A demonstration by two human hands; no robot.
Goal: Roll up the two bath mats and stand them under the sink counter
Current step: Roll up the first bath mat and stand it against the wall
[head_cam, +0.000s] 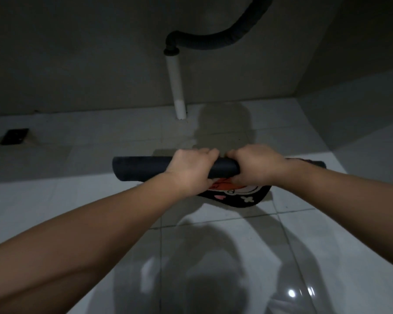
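Head view, dim light, white tiled floor (77,200).

A dark bath mat (141,167) is seen partly rolled, lying across the floor at frame centre, with the roll's axis running from 9 o'clock to 3 o'clock. The rolled part is a black tube; its free left end projects toward 9 o'clock beyond the hands. The unrolled remainder, a flap (241,196) printed with orange, white and pink shapes, lies flat on the tiles at 6 o'clock from the roll, nearer the person.

The left hand (188,171) is closed over the top of the roll, fingers curled over the far side. The right hand (256,165) is closed on the roll just beside it, at 3 o'clock from the left hand, with the thumb underneath against the printed flap. A short stretch of roll is visible between the two hands. Both forearms are bare.

At 12 o'clock from the mat, a white drain pipe (177,87) is seen rising from the floor against the back wall, joined at its top to a dark corrugated hose (213,43) curving toward 1 o'clock. A dark square floor drain (14,136) is noted at 10 o'clock, well apart from the mat. A shadow is cast on the tiles at 6 o'clock.

A second mat cannot be identified.
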